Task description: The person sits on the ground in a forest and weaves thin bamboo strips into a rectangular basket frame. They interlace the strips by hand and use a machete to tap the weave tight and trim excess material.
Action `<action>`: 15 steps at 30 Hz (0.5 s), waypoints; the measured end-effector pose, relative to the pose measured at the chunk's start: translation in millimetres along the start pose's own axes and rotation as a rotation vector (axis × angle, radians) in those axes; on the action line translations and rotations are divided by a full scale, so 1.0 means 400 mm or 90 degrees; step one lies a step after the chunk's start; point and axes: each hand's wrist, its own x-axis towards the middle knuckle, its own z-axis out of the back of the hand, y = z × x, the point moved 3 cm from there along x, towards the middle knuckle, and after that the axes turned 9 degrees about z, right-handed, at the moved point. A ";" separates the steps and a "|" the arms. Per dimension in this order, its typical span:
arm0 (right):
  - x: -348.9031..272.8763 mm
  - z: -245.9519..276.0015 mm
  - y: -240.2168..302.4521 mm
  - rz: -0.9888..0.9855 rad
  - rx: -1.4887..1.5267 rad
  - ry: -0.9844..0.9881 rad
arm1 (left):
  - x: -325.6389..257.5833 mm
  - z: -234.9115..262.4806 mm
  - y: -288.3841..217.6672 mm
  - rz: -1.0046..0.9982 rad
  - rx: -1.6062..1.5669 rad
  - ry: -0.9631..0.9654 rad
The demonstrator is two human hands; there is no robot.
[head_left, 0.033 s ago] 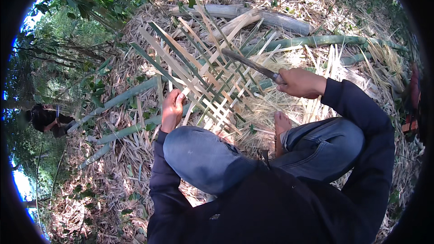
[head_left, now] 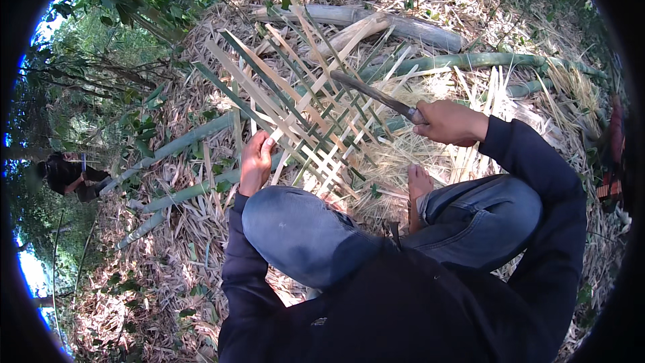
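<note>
A lattice of split bamboo strips, some green and some pale, lies in front of my knees with its long loose ends fanned out away from me. At its left edge my left hand is closed, thumb and fingers pinching a pale bamboo strip. My right hand grips the handle of a long, dark-bladed knife. The blade points left and away from me, over the right part of the lattice; I cannot tell whether it touches the strips.
Green bamboo poles lie left and behind the lattice. A thick dry bamboo pole lies farther back. Pale loose strips and shavings cover ground at right. My bare foot rests near the lattice. Another person is at far left.
My right hand and the knife have shifted very slightly to the right. My left hand and the lattice look the same.
</note>
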 end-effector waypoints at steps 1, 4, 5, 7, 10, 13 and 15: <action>-0.014 0.010 0.006 0.000 0.025 0.001 | -0.009 0.003 -0.015 -0.002 0.005 0.007; -0.062 0.039 0.033 -0.023 0.024 0.047 | -0.037 0.009 -0.026 0.013 0.047 -0.010; -0.081 0.049 0.030 -0.012 0.013 0.037 | -0.045 0.009 -0.049 0.009 0.093 -0.008; -0.113 0.073 0.040 -0.025 0.004 0.006 | -0.052 0.001 -0.043 0.011 0.076 -0.012; -0.131 0.097 0.035 -0.008 0.018 -0.046 | -0.037 -0.003 -0.073 -0.043 0.075 -0.006; -0.121 0.110 0.038 -0.033 0.008 -0.040 | -0.007 0.000 -0.113 -0.141 0.059 0.016; -0.138 0.118 0.043 -0.026 0.007 -0.077 | 0.008 -0.008 -0.127 -0.130 0.030 0.009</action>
